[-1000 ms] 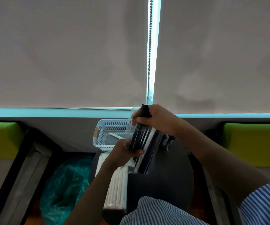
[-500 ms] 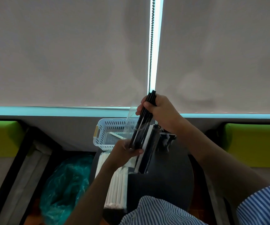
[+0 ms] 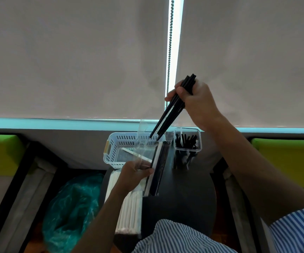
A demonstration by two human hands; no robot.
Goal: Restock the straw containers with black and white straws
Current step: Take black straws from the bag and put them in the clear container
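Gripping black straws [image 3: 173,105] above clear packet [image 3: 154,168], both hands busy

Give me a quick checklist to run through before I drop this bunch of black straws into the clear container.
1. Right hand grips the bunch of black straws: ok.
2. Straw tips fully out of the clear plastic sleeve: ok.
3. Left hand holds the sleeve steady: ok.
4. Clear square container upright on the round black table: ok.
5. Room left in the container: cannot tell, black straws already inside.
6. Straws above the container mouth: not ok, tips hang left of it.
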